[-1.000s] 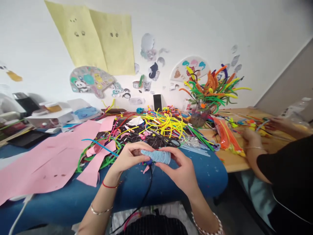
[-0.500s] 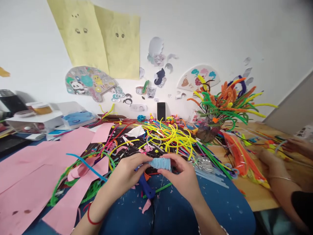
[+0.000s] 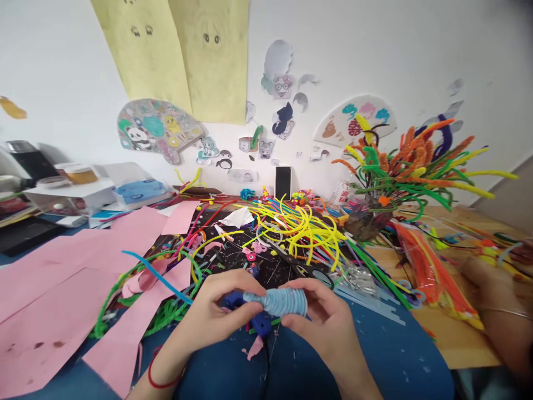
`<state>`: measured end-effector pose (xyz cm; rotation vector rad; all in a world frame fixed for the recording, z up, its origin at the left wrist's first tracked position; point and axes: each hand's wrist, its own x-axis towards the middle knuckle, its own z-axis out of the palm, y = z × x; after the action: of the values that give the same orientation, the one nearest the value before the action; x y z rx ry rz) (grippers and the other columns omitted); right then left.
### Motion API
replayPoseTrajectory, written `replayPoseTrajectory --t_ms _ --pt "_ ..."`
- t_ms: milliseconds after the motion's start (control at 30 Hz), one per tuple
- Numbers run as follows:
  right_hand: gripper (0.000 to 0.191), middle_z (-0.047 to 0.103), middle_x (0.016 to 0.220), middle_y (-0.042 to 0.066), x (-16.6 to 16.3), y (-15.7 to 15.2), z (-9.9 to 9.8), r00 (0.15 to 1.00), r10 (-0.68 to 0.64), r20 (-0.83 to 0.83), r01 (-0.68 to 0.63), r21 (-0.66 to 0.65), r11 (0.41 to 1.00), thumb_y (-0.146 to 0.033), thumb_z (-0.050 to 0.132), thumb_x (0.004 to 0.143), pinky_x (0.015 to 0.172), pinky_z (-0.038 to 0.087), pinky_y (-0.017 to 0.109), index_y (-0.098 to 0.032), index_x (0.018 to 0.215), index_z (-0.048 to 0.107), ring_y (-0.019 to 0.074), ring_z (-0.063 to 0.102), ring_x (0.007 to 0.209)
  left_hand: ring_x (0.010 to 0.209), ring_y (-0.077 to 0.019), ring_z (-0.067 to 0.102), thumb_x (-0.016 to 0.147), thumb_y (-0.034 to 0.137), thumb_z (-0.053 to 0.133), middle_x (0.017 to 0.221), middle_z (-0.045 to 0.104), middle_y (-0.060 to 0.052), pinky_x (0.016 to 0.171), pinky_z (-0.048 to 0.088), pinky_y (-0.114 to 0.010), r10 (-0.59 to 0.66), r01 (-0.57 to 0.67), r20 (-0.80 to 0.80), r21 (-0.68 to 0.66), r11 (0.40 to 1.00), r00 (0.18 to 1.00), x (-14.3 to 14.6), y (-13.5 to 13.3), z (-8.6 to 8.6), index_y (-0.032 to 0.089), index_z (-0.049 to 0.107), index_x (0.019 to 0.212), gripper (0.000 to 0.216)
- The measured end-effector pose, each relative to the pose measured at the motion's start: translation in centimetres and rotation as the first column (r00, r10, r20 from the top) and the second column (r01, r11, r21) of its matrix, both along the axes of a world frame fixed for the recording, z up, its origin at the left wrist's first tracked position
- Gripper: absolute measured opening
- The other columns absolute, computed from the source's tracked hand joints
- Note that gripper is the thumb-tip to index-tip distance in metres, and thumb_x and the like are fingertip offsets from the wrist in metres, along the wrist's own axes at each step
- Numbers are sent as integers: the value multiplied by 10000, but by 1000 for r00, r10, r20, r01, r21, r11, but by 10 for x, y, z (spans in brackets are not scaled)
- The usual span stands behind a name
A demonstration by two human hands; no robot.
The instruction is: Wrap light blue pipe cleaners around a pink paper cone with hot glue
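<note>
Hands: left hand [image 3: 216, 311] and right hand [image 3: 328, 322] are pinching a light-blue coil [image 3: 281, 301].
Surface: blue table [image 3: 375, 355] is lying cluttered under a sticker-covered wall [image 3: 375, 55].
Change: coil is sitting lower than before.

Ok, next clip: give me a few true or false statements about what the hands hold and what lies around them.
1. Both hands, left hand and right hand, hold the light blue pipe-cleaner coil. True.
2. The yellow pipe cleaners lie beyond the coil. True.
3. The pink paper lies to the right of the hands. False: it lies to the left.
4. The phone lies flat on the blue table. False: it stands against the wall.
</note>
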<state>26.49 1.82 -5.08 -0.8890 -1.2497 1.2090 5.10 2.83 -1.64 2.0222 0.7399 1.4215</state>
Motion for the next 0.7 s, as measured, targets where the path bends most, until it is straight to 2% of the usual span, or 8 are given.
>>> replayPoseTrajectory --t_ms 100,233,400,533,700 --pt "392 819 1007 19 -1 -4 -3 999 -22 -42 22 7 1000 -303 970 653 824 625 239 -285 989 769 182 779 911 691 -140 695 866 119 732 799 755 -12 633 541 -193 77 -77 -8 -10 997 997 4 -4 -5 224 731 912 115" --pt "381 823 994 14 -5 -8 -2 991 -1 -137 1 -2 1000 -255 969 656 808 636 228 -288 979 768 180 793 900 664 -127 677 880 141 729 803 741 -3 623 531 -177 150 -145 -51 93 985 987 7 -8 -12 231 693 942 115" --pt "336 837 945 3 -8 -8 2 980 17 -200 -18 -2 1000 -214 962 655 773 632 174 -284 922 771 154 806 863 799 -135 721 954 160 666 918 749 -25 744 553 -164 159 -142 -111 143 979 981 6 -10 -18 243 656 1052 128" --pt "347 839 955 3 -7 -10 4 984 -32 -177 37 28 999 -184 959 649 800 632 177 -289 928 780 154 808 882 828 -131 712 980 158 628 955 731 -29 759 547 -154 187 -162 -175 146 976 967 5 -10 -20 249 619 1109 158" --pt "363 841 946 -11 -6 -17 7 987 -98 -129 109 85 990 -135 945 636 755 626 150 -308 915 788 143 807 845 888 -142 696 997 118 560 1002 707 -43 830 542 -178 139 -101 -263 153 983 955 3 -14 -23 246 576 1151 200"
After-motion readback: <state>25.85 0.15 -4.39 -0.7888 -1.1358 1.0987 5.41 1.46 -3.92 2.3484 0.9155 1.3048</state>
